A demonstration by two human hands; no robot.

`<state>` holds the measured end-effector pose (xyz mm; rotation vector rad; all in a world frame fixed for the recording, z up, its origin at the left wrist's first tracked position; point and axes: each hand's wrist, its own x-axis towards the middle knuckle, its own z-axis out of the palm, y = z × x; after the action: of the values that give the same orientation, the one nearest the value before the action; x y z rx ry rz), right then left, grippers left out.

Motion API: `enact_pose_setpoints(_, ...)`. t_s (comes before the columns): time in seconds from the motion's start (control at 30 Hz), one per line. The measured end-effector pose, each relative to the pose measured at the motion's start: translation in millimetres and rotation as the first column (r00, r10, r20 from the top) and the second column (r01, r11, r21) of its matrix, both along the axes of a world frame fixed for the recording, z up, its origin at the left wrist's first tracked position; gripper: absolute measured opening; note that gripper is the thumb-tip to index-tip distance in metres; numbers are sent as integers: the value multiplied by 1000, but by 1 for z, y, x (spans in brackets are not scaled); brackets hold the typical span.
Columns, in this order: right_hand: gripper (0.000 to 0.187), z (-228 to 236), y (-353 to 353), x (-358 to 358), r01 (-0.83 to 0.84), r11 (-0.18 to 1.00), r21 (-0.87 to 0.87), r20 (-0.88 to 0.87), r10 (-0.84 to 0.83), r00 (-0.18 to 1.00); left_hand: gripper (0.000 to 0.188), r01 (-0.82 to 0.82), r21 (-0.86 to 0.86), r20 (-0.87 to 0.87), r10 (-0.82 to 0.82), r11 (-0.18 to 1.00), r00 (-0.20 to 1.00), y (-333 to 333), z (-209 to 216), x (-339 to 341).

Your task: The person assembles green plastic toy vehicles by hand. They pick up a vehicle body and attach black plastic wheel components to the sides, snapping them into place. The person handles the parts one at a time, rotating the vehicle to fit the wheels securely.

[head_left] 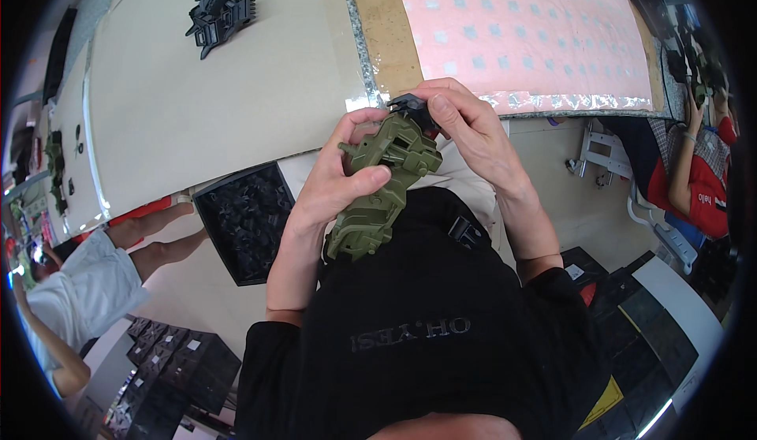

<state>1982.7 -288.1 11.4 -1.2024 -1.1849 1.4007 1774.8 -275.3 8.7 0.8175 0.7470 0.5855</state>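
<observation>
The left hand (335, 176) has its grip closed round a green plastic body (367, 223) at the near edge of the desk (260, 93) — the right hand (477, 128) pinches a black piece (408, 104) at its upper end. A dark assembly (221, 18) lies well in from that edge.

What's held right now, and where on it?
Left hand holds the green part around its middle; right hand grips the black piece at its right side.

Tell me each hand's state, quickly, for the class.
Left hand: closed around the green part.
Right hand: closed on the black part at the green part's top.
</observation>
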Motion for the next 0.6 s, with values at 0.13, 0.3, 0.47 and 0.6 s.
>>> enact_pose_setpoints(0.13,37,4,2,2,-57,996,-65,6,58,998,66,-25,-69,5,25,997,1000,-1,1,0)
enact_pose_setpoints(0.3,36,7,2,2,-23,984,-176,-87,8,996,59,-54,-193,68,68,980,995,1,8,2)
enact_pose_setpoints(0.47,34,3,5,-3,73,993,98,116,-84,990,55,-48,-195,69,63,980,996,3,5,3)
enact_pose_setpoints(0.6,33,-4,5,-3,40,996,82,149,-52,988,55,-51,-210,95,72,976,993,4,5,4)
